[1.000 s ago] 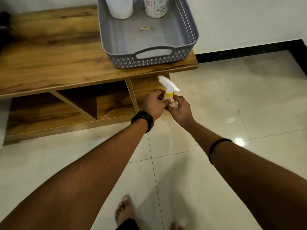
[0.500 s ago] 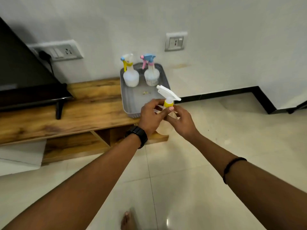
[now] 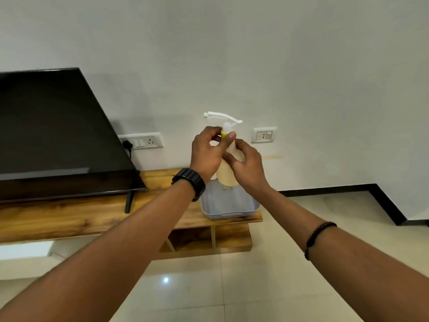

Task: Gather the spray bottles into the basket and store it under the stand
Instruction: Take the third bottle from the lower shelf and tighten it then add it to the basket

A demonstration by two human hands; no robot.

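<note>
I hold a translucent spray bottle [image 3: 226, 174] with a white trigger head and yellow collar upright in front of me, above the basket. My left hand [image 3: 205, 153] pinches the yellow collar at the neck. My right hand [image 3: 247, 165] wraps the bottle's body. The grey plastic basket [image 3: 229, 206] sits on the right end of the wooden stand [image 3: 76, 217]. My hands and the bottle hide the basket's back part, so the bottles standing in it do not show.
A black television [image 3: 55, 135] stands on the stand's left part. Open compartments [image 3: 189, 239] lie under the stand's right end. Wall sockets [image 3: 263, 135] are behind the bottle. Glossy tiled floor [image 3: 267, 263] stretches in front and to the right.
The view has tilted upward and the bottle has risen with both hands. It now covers the two bottles in the basket that showed half a second ago.
</note>
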